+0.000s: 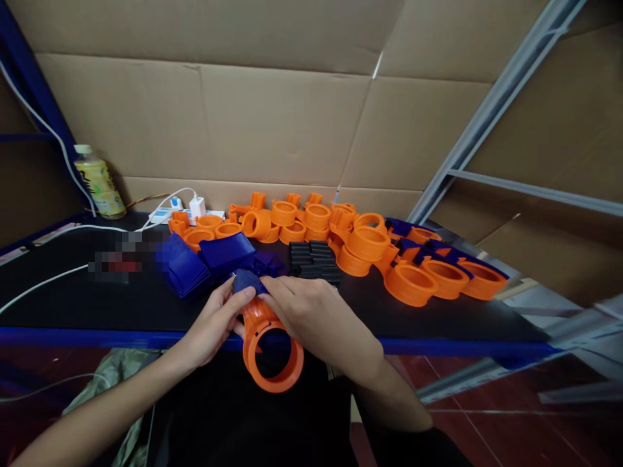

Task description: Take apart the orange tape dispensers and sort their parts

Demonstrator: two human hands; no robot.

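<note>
An orange plastic ring part (276,388) is held over the table's front edge, its round opening toward me. My left hand (211,324) grips its upper end, the thumb pressing on a dark blue piece (246,280) there. My right hand (311,311) comes in from the other side, fingers bent against the blue piece and the orange part; its fingertips are partly hidden. Just beyond my hands lie blue flat sheets (187,269) in a stack, a second blue stack (226,251), and several short black tubes (314,261).
Many orange ring parts (367,240) are piled at the back and right of the black table (146,311); those at far right (413,285) have blue pieces attached. At the left back stand a drink bottle (100,185) and a power strip with a white charger (197,207). Cardboard (282,123) walls the back.
</note>
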